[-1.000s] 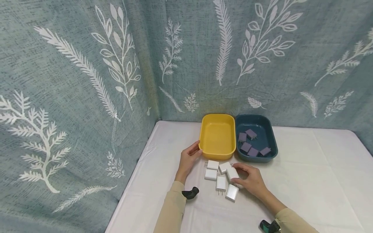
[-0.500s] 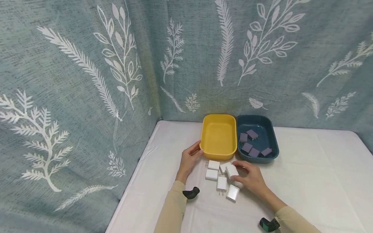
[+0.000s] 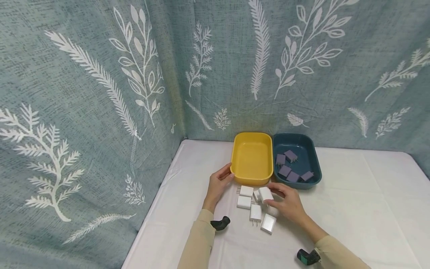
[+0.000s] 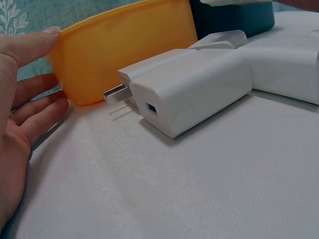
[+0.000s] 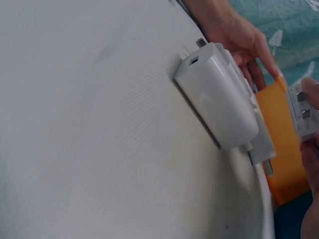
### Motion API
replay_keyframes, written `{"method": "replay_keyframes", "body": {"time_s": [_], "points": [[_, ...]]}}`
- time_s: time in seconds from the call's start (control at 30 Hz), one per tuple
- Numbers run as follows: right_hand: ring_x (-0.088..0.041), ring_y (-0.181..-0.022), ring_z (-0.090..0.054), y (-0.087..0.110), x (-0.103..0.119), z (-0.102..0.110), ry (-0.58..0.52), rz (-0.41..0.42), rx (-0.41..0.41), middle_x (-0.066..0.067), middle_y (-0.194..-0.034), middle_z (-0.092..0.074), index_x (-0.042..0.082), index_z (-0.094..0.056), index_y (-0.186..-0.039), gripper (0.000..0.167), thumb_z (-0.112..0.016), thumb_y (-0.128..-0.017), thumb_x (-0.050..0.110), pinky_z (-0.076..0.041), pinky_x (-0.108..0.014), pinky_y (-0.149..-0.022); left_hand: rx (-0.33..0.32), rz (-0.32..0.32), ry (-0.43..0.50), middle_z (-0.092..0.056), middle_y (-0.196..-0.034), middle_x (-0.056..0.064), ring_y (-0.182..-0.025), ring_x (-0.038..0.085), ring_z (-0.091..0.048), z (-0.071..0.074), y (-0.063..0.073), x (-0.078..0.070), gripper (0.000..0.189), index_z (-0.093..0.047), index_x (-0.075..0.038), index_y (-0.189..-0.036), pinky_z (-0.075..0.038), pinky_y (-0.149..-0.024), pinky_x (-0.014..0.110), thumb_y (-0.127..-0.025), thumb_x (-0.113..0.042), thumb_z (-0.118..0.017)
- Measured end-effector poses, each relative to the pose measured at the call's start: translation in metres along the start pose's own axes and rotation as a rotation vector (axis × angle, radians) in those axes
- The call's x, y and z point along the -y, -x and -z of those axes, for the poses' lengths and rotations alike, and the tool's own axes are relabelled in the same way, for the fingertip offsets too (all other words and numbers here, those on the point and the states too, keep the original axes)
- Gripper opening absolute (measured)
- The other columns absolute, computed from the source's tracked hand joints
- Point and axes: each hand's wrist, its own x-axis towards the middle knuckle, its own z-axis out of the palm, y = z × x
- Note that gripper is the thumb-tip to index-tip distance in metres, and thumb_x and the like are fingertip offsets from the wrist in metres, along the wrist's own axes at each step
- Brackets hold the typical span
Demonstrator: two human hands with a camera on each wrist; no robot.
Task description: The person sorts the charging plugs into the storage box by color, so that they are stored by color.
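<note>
My right hand (image 3: 289,201) pinches a white charger plug (image 3: 265,194) between thumb and fingers, just in front of the yellow bin (image 3: 252,181). In the right wrist view this charger (image 5: 302,112) shows its printed end and metal prongs. My left hand (image 3: 216,185) rests with thumb and fingertips against the bin's front left corner. From the left wrist, the thumb touches the rim of the yellow bin (image 4: 124,47) and the other fingers lie along its outer wall. Several white chargers (image 3: 255,212) lie loosely between my hands; one is partly hidden behind the held charger.
A dark blue bin (image 3: 314,164) stands against the yellow bin's right side, with several purple chargers (image 3: 293,176) in it. Behind both bins hangs a patterned grey-green curtain (image 3: 231,74). White cloth (image 3: 362,209) covers the table.
My right hand has lifted the white charger slightly and shifted it up and left in the head view. My left hand stays at the yellow bin's corner.
</note>
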Motion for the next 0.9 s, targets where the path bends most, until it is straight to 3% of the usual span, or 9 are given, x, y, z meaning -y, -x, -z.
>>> {"method": "replay_keyframes", "body": {"time_s": [0.57,0.9], "points": [[-0.029,-0.11,-0.066,-0.009,0.008,0.001,-0.038,-0.027,-0.052,-0.014,-0.117,-0.068,0.003,-0.065,-0.119,0.053,-0.086,-0.072,0.015,-0.054,-0.032,-0.094,0.002,0.008,0.0,-0.058,-0.138,0.016,-0.126,0.027,-0.058,-0.001,0.001,-0.001,0.049,-0.054,-0.007,-0.138,-0.05,-0.101,0.023,-0.092,-0.015,-0.067],[-0.032,-0.108,-0.067,-0.015,0.012,-0.004,-0.071,-0.03,-0.05,-0.018,-0.117,-0.067,-0.002,-0.064,-0.119,0.054,-0.086,-0.07,0.006,-0.054,-0.035,-0.094,0.008,-0.007,0.02,-0.057,-0.138,0.02,-0.126,0.03,-0.058,0.0,0.0,0.0,0.051,-0.053,-0.003,-0.139,-0.05,-0.101,0.023,-0.092,-0.015,-0.068]]}}
